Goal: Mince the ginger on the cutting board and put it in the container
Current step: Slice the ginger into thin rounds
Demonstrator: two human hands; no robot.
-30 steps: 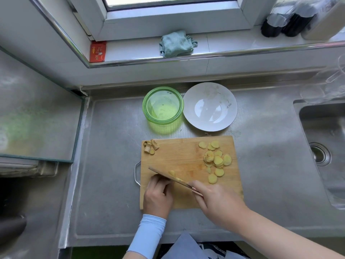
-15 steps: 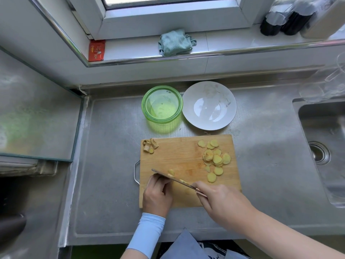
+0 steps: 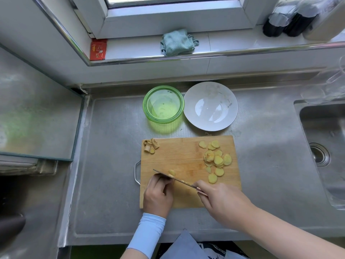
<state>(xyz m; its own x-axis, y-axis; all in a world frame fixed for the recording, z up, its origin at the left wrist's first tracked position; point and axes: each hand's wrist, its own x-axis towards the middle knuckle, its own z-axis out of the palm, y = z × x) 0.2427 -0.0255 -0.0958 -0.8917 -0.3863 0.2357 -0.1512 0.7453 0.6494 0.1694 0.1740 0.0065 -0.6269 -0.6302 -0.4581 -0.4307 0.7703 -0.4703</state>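
Note:
A wooden cutting board (image 3: 179,152) lies on the steel counter. Several yellow ginger slices (image 3: 216,159) are spread over its right side, and brown ginger trimmings (image 3: 150,145) sit at its far left corner. My right hand (image 3: 222,200) grips the handle of a knife (image 3: 175,179), whose blade runs leftward across the board's near part. My left hand (image 3: 158,195), fingers curled, holds a small piece of ginger (image 3: 172,172) against the blade; most of that piece is hidden. A green glass container (image 3: 163,104), with nothing in it, stands beyond the board.
A white plate (image 3: 211,106) sits right of the container. The sink (image 3: 324,152) is at the right. A glass-topped stove (image 3: 35,113) lies at the left. A teal cloth (image 3: 177,44) and dark bottles (image 3: 291,21) rest on the window sill.
The knife blade has shifted slightly against the ginger piece under my left hand. The slices and the container stay where they were.

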